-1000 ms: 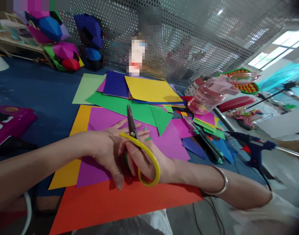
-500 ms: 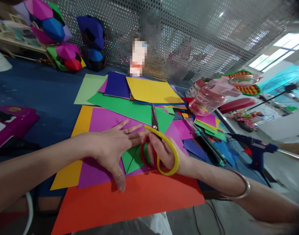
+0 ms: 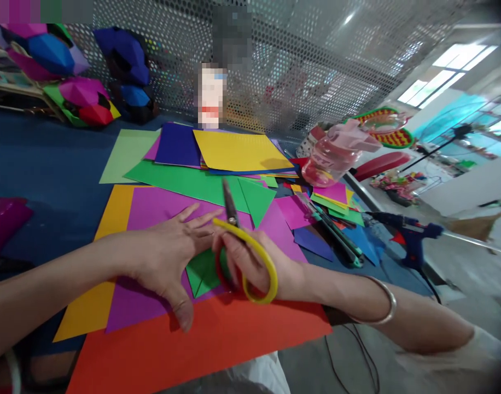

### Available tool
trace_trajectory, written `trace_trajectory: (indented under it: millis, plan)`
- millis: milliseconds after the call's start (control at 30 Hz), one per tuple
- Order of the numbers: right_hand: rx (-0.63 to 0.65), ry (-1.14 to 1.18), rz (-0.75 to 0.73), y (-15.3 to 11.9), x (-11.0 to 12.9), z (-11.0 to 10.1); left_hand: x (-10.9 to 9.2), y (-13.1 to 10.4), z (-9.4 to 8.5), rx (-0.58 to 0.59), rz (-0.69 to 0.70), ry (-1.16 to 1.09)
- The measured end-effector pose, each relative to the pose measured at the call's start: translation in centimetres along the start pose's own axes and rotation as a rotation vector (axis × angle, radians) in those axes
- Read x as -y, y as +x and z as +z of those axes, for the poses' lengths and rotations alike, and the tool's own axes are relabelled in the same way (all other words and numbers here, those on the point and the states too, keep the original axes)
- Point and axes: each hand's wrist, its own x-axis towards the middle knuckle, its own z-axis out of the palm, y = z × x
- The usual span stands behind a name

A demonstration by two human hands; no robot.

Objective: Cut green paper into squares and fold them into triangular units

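Right hand (image 3: 250,262) grips scissors (image 3: 242,246) by yellow-red handles, blades closed, pointing away. Left hand (image 3: 168,257) spread flat, fingers touching green folded paper (image 3: 201,273) on purple sheet (image 3: 152,208).

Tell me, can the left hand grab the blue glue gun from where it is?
Probably not easily. The left hand lies flat on the purple paper, and the glue gun sits far off on the other side, past the right hand holding the scissors.
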Motion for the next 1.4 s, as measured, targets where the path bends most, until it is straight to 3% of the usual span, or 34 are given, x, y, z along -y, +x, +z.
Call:
trace_trajectory:
  millis: [167, 333, 433, 533, 633, 733, 833, 900, 1000, 1233, 1400]
  plan:
    - [-0.154, 0.016, 0.136, -2.6, -2.8, -3.1, 0.0, 0.2, -0.1, 0.074, -0.035, 0.018]
    - [-0.270, -0.107, 0.225, -3.8, -3.2, -5.7, 0.0, 0.0, 0.2, 0.044, -0.030, 0.033]
    - [-0.376, -0.385, 0.266, -4.0, -3.1, -8.0, 0.1, -0.2, 0.5, 0.023, -0.035, 0.031]
    - [-0.315, -0.793, 0.462, -3.9, -3.8, -9.9, 0.0, -0.3, 0.7, -0.010, -0.041, -0.004]
    - [-0.253, -0.929, 0.619, -3.5, -4.6, -10.5, 0.0, -0.3, 0.8, -0.088, -0.044, -0.050]
    - [-0.271, -0.916, 0.572, -2.5, -4.0, -9.9, 0.0, -0.2, 0.9, -0.140, -0.050, -0.087]
    - [-0.307, -0.878, 0.406, -1.3, -2.0, -8.3, 0.1, -0.3, 1.2, -0.180, -0.054, -0.118]
    - [-0.194, -0.838, 0.350, -0.4, -0.8, -7.0, 0.2, -0.5, 1.5, -0.211, -0.072, -0.144]
    - [-0.005, -0.740, 0.378, 0.8, 0.0, -5.1, 0.3, -0.9, 1.9, -0.249, -0.116, -0.193]
    - [-0.086, -0.410, 0.260, 0.9, -2.1, -3.2, -0.3, -1.1, 1.8, -0.266, -0.244, -0.330]
    - [-0.172, 0.237, 0.227, 0.4, -3.5, -1.9, 0.6, -1.4, 1.8, -0.402, -0.134, -0.426]
